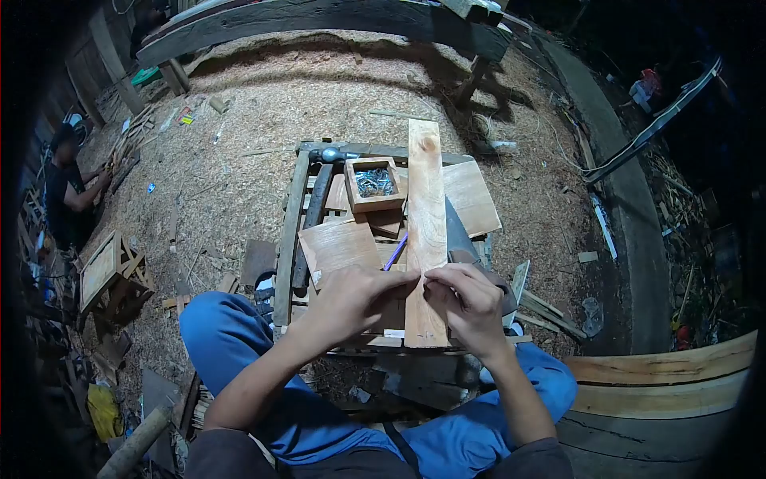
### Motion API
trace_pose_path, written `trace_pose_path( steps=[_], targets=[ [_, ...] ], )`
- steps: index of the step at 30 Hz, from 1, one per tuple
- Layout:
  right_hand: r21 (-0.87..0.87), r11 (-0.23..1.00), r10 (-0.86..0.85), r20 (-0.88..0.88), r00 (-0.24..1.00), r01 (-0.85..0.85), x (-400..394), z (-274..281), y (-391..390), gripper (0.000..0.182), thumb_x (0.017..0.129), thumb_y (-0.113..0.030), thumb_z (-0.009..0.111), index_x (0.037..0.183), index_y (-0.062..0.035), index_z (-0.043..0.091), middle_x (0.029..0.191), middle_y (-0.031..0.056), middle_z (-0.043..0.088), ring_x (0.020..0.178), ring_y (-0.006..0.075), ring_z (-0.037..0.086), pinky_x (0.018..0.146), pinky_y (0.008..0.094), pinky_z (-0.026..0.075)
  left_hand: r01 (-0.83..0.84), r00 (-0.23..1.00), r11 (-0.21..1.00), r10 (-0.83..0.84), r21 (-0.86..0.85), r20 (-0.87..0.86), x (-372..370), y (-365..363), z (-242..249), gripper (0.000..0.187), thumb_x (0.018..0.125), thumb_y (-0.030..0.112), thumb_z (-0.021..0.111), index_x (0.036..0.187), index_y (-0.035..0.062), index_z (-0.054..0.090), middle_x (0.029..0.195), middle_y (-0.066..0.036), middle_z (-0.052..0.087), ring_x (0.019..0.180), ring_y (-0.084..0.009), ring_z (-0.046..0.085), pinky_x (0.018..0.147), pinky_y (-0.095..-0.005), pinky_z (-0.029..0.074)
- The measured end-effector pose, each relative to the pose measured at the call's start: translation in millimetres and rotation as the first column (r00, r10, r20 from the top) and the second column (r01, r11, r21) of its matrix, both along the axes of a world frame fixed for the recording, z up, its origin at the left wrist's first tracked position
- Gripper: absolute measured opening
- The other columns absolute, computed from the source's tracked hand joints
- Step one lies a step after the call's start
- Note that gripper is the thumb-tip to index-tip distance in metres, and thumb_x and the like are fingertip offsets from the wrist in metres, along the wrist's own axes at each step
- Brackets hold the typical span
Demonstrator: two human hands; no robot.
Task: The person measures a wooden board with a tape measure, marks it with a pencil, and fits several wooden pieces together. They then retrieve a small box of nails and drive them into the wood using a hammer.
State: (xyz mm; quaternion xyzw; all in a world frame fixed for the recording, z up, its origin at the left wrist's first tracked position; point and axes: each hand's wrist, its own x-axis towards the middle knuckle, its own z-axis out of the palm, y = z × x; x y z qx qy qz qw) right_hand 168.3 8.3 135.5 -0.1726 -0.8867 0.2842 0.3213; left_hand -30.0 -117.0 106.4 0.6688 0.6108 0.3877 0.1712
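Observation:
A long light wooden board (427, 191) lies lengthwise over a low slatted stand (292, 231). My left hand (351, 299) reaches the board's left edge with its fingers drawn together. From the right, my right hand (471, 303) meets it, thumb and forefinger pinched over the board. Anything between the fingertips is too small to make out. Behind my left hand are a thin square panel (339, 249) and a purple pencil or pen (396, 251). A wooden box (357, 197) of small metal pieces stands left of the board, near a hammer (331, 155).
Another thin panel (472, 199) lies right of the board. A heavy beam (319, 21) spans the far side above wood shavings. At the left sits another person (68, 188) near a wooden stool (104, 271). Large planks (662, 367) lie at the lower right.

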Motion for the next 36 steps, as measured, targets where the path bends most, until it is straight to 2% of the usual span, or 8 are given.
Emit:
trace_pose_path(
  steps=[12,14,18,20,23,27,31,36],
  targets=[
    [-0.045,0.999,0.026,-0.030,0.999,-0.028,4.3,-2.1,2.7,0.024,0.091,0.005,0.074,0.113,-0.0003,0.073,0.102,0.0126,0.076,0.091,0.0216,0.076,0.078,0.0323,0.059,0.008,1.000,1.000,-0.008,-0.028,-0.008,-0.9,3.1,1.2,0.049,0.086,0.013,0.074,0.134,0.0211,0.069,0.078,-0.018,0.069,0.074,-0.0398,0.068,0.066,-0.0513,0.051],
    [-0.179,0.976,-0.136,-0.052,0.989,0.125,6.4,-3.6,0.4,0.027,0.091,0.005,0.073,0.118,0.0006,0.071,0.099,0.0141,0.076,0.085,0.0213,0.076,0.074,0.0326,0.059,-0.006,1.000,0.999,0.006,-0.053,0.005,-0.3,2.4,2.3,0.049,0.085,0.014,0.074,0.134,0.0217,0.069,0.078,-0.018,0.068,0.075,-0.0402,0.068,0.067,-0.0517,0.051],
    [-0.353,0.919,-0.229,-0.124,0.966,0.172,4.1,-10.4,3.9,0.022,0.096,0.005,0.071,0.118,0.0016,0.071,0.102,0.0145,0.078,0.087,0.0182,0.076,0.075,0.0300,0.060,0.023,0.999,0.995,-0.027,-0.095,-0.034,-1.7,1.6,7.3,0.054,0.084,0.010,0.074,0.137,0.0190,0.066,0.086,-0.018,0.071,0.080,-0.0399,0.069,0.072,-0.0501,0.052],
    [-0.335,0.927,-0.216,-0.111,0.970,0.168,3.4,-5.9,3.9,0.023,0.095,0.004,0.071,0.118,0.0012,0.071,0.102,0.0146,0.078,0.087,0.0193,0.077,0.075,0.0307,0.060,-0.008,0.995,1.000,0.008,0.002,0.096,-0.3,1.3,6.4,0.060,0.082,0.005,0.073,0.140,0.0148,0.062,0.096,-0.017,0.074,0.089,-0.0391,0.070,0.078,-0.0480,0.054],
    [-0.285,0.946,-0.181,-0.075,0.981,0.153,3.0,0.6,1.7,0.024,0.094,0.003,0.073,0.118,0.0002,0.072,0.102,0.0147,0.078,0.088,0.0215,0.077,0.075,0.0323,0.061,0.001,0.994,0.999,0.004,-0.052,0.106,-2.0,1.8,10.3,0.063,0.082,0.001,0.072,0.142,0.0120,0.059,0.105,-0.016,0.075,0.096,-0.0376,0.071,0.085,-0.0460,0.055],
    [-0.253,0.960,-0.136,-0.045,0.990,0.120,0.6,-2.7,-0.6,0.026,0.092,0.001,0.075,0.118,-0.0023,0.073,0.104,0.0148,0.077,0.089,0.0238,0.077,0.075,0.0345,0.061,0.005,0.999,0.999,-0.004,-0.031,0.035,-4.1,3.7,7.3,0.058,0.082,0.001,0.071,0.139,0.0106,0.063,0.105,-0.016,0.076,0.097,-0.0363,0.073,0.086,-0.0451,0.056],
    [-0.265,0.957,-0.123,-0.011,0.992,0.115,0.1,-0.2,-5.2,0.027,0.091,0.001,0.077,0.117,-0.0023,0.073,0.105,0.0156,0.076,0.092,0.0269,0.076,0.078,0.0371,0.060,0.007,0.993,1.000,-0.004,-0.025,0.117,-3.8,5.3,8.2,0.047,0.084,0.003,0.072,0.131,0.0074,0.068,0.106,-0.018,0.077,0.094,-0.0351,0.075,0.085,-0.0437,0.057],
    [-0.068,0.997,-0.026,-0.056,0.998,0.022,0.6,-6.9,-0.4,0.028,0.088,0.000,0.078,0.115,-0.0015,0.073,0.103,0.0165,0.075,0.097,0.0336,0.073,0.083,0.0411,0.058,0.023,0.993,0.998,-0.017,-0.053,0.116,-3.7,6.0,11.3,0.045,0.091,0.008,0.073,0.135,0.0071,0.065,0.107,-0.018,0.077,0.092,-0.0346,0.075,0.083,-0.0434,0.057]
  ],
)
